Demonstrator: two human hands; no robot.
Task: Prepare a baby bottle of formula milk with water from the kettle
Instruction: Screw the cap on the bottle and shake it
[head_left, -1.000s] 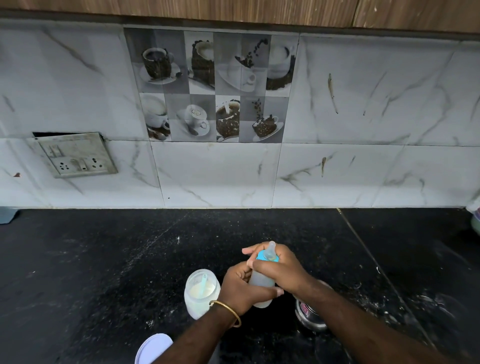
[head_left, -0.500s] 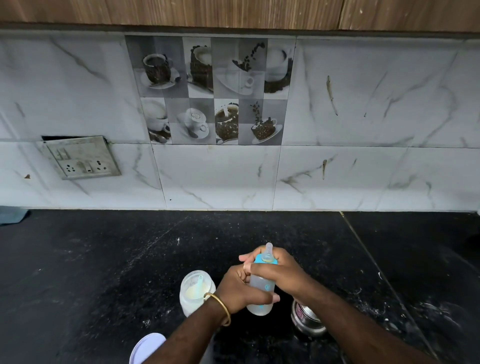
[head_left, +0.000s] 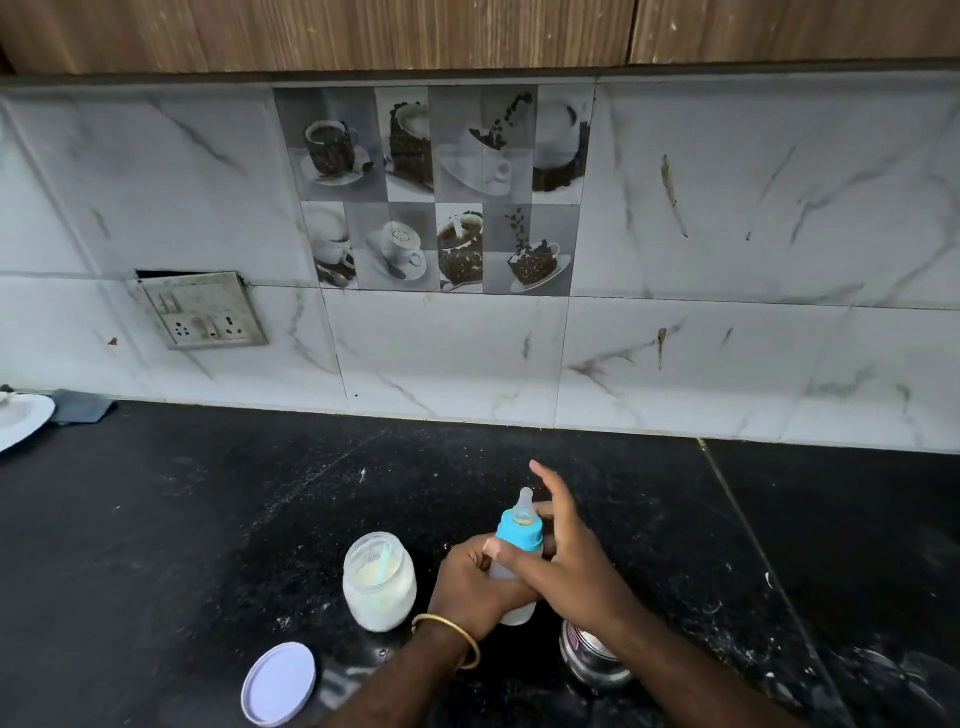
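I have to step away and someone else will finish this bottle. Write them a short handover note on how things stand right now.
Left hand: grip shut around the body of the baby bottle, holding it upright over the black counter.
Right hand: fingers spread, palm beside the bottle, not gripping.
Bottle: blue collar and teat are on.
Formula jar: open, left of the bottle, scoop inside; its white lid lies nearer, on the counter.
Steel vessel: under the right forearm.
Done: bottle capped.
Left: probably shake to mix, close the jar. Fill level cannot be judged.

Dim, cool light; bowed wide-angle edges.
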